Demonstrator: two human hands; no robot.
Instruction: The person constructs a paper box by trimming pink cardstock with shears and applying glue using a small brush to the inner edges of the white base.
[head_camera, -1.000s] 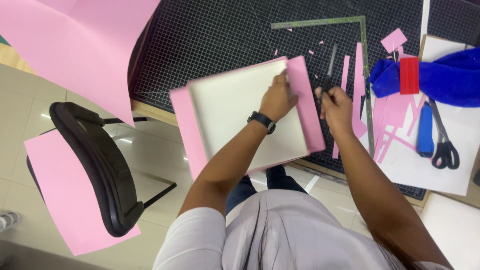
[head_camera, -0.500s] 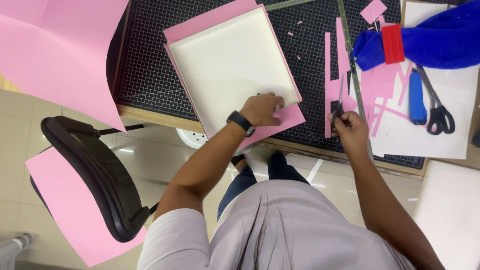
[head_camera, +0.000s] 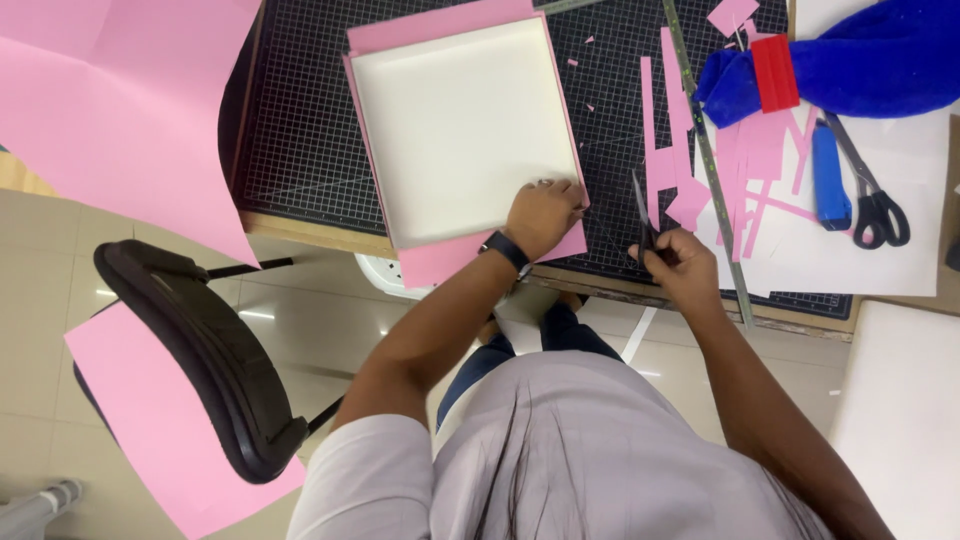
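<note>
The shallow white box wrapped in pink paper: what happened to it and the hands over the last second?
The shallow white box wrapped in pink paper was straightened on the black grid mat; the left hand slid to its near corner. The right hand still grips scissors.

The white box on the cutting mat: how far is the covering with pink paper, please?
Already done: pink paper lies under the white box, and cut pink strips are piled beside the metal ruler. In hand: the left hand presses the box's near corner, and the right hand holds a small blade tool. Left: the pink flaps still lie flat, and the inside remains bare white.
</note>
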